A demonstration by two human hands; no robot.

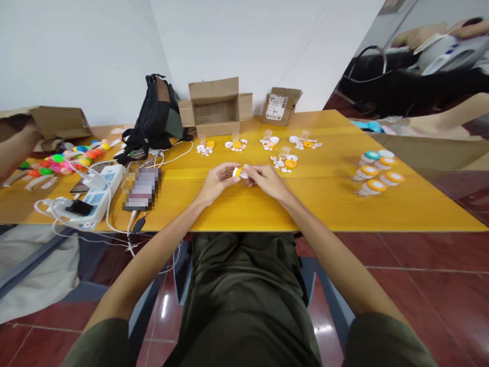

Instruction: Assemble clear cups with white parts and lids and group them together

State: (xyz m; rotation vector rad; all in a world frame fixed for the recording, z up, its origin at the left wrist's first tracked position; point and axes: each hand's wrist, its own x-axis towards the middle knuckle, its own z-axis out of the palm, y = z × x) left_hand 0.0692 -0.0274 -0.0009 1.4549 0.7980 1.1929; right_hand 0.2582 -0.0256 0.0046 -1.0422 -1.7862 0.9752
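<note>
Frankly, little of the orange part (237,172) shows: it is tiny, fingertips cover most of it, and I cannot tell whether it and the white bit (244,175) touching its right side are one piece or two. A phone (142,189) beside the power strip (100,193) is blurred out, an arm (15,148) at the left edge is cut off by the frame, and the upper right corner holds dark shapes too warped to name. What shows of the orange part is a small round rim, bright orange with some white at it, much like the orange and white pieces in the little sets (284,162) lying beyond the hands and in the stacks (376,173) off to the right. It is held over the table (344,204), at the middle and near the front edge, with a backpack (158,114) and an open box (216,107) well behind it. The left hand (216,183) pinches it between thumb and fingers (228,168), curled shut round its left side. The right hand (267,181) meets it from the other side, fingers (250,169) closed on the white bit, so the two sets of fingertips nearly touch with the part between them.
</note>
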